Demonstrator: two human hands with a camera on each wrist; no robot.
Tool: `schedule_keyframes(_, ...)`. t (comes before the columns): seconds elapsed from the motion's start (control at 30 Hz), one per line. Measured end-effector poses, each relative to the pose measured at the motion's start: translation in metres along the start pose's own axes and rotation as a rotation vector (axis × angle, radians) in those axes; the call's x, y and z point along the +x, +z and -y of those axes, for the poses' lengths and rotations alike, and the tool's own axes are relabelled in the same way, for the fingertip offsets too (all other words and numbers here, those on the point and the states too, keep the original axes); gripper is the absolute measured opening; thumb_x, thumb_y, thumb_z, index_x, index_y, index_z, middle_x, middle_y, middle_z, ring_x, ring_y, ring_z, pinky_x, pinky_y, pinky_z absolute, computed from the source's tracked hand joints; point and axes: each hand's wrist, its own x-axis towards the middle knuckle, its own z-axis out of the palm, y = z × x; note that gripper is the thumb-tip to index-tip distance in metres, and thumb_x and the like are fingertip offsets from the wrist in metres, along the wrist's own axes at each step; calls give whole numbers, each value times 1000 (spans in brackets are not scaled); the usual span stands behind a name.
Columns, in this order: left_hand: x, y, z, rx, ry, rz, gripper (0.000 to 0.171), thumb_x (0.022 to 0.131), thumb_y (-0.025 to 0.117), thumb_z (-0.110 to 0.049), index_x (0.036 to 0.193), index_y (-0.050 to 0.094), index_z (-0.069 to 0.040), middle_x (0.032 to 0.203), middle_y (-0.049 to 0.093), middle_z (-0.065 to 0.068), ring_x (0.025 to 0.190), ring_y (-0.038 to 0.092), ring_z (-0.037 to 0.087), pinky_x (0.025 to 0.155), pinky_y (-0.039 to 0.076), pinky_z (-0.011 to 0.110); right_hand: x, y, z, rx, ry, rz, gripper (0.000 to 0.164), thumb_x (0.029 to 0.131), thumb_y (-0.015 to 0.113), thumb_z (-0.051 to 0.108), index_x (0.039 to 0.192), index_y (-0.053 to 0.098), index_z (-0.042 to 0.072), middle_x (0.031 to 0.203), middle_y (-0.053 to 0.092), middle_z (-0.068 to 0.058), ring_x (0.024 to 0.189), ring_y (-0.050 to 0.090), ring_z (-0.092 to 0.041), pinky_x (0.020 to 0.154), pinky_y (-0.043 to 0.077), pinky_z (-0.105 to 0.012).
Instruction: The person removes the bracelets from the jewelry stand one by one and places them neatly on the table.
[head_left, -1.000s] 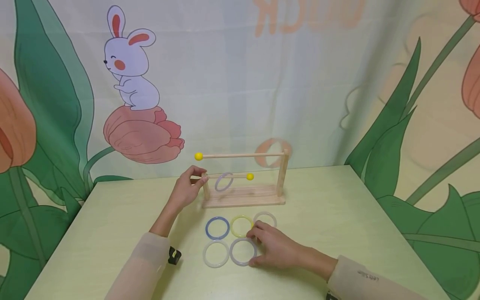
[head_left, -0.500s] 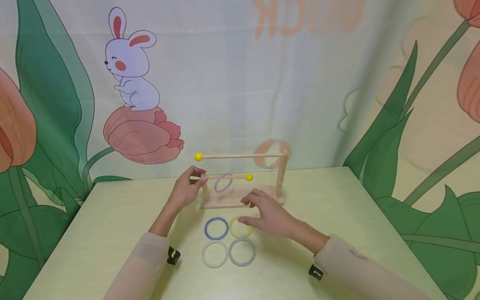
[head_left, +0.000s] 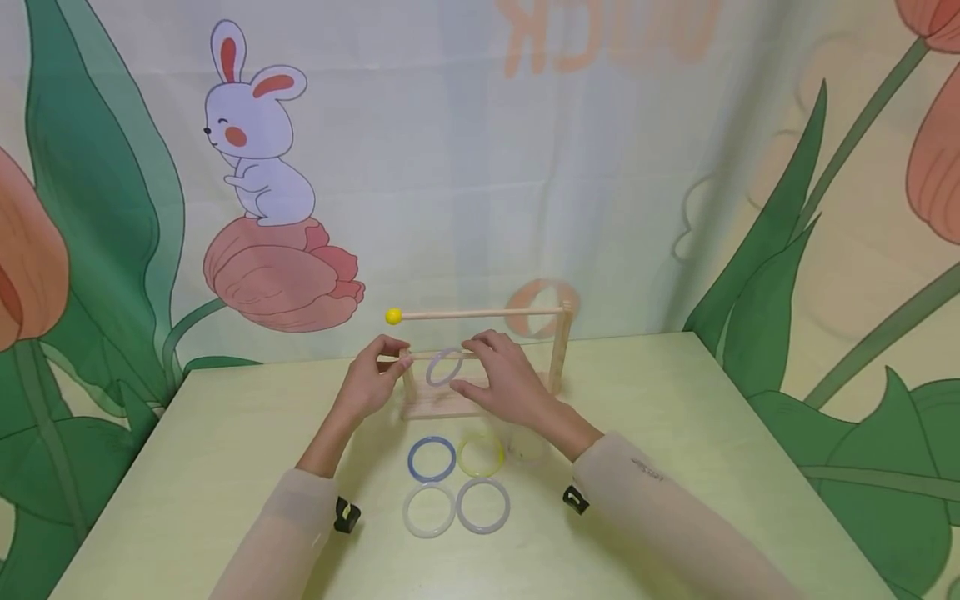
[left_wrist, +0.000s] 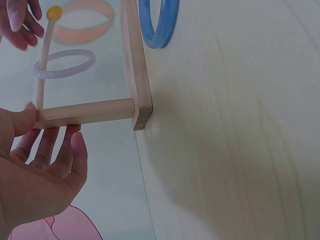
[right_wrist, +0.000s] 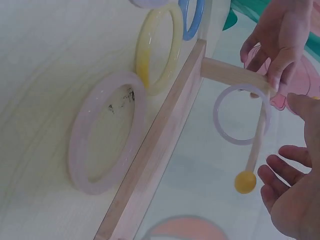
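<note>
Two hands at the wooden rack (head_left: 487, 400) on the table (head_left: 675, 433): left hand (head_left: 367, 383) pinches the short post, steadying it; right hand (head_left: 498, 375), fingers loose and holding nothing, reaches the lilac ring (head_left: 446, 367) hanging on the lower rod. Best to slide it straight along, past the yellow knob (right_wrist: 245, 182).

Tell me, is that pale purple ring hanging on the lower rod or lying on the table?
Hanging. The pale purple ring is threaded on the lower rod, clear of the table, inboard of the rod's yellow ball.
</note>
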Motion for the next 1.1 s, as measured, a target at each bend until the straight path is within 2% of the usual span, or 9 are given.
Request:
schedule_keyframes(0.1, -1, 0, 1, -2, 2, -2, 30, 108, 64, -22, 135, 61, -10, 133, 64, 15, 124, 66, 39, 105, 53, 54, 8, 9, -2, -18, 33, -3, 60, 97, 77, 43, 139, 64, 2, 136, 62, -13, 126, 57, -32, 107, 47, -50)
schedule_keyframes(0.27, -2, 0, 1, -12, 4, -1, 32, 108, 65, -23, 136, 61, -9, 134, 64, 15, 124, 66, 40, 105, 53, 55, 16, 18, -1, -58, 119, 2, 60, 99, 73, 48, 137, 66, 3, 128, 64, -13, 117, 61, -32, 103, 49, -51)
schedule_keyframes(0.57, -6, 4, 4, -9, -24, 22, 32, 108, 64, -25, 137, 61, -12, 136, 63, 14, 126, 64, 41, 107, 51, 57, 20, 35, 2, -162, 210, 105, 71, 95, 68, 68, 132, 67, 8, 124, 70, -10, 116, 62, -34, 102, 48, -54)
schedule_keyframes(0.73, -6, 6, 3, -25, -4, 20, 33, 108, 65, -24, 137, 61, -10, 134, 63, 15, 125, 65, 41, 105, 52, 58, 24, 38, 3, -173, 217, 78, 73, 93, 68, 71, 133, 67, 10, 126, 71, -9, 116, 62, -33, 102, 47, -57)
schedule_keyframes(0.87, -6, 5, 2, -21, -4, 17, 31, 108, 65, -23, 136, 62, -9, 134, 64, 15, 124, 65, 41, 105, 52, 58, 30, 39, 4, -182, 208, 88, 74, 91, 71, 71, 134, 67, 11, 126, 71, -7, 116, 61, -32, 102, 47, -57)
schedule_keyframes(1.1, -3, -1, 2, -5, 15, 5, 31, 108, 65, -22, 136, 61, -9, 134, 64, 16, 124, 65, 42, 105, 52, 57, 41, 38, 10, -188, 182, 89, 68, 88, 77, 66, 131, 67, 14, 119, 71, -2, 110, 60, -30, 100, 46, -58)
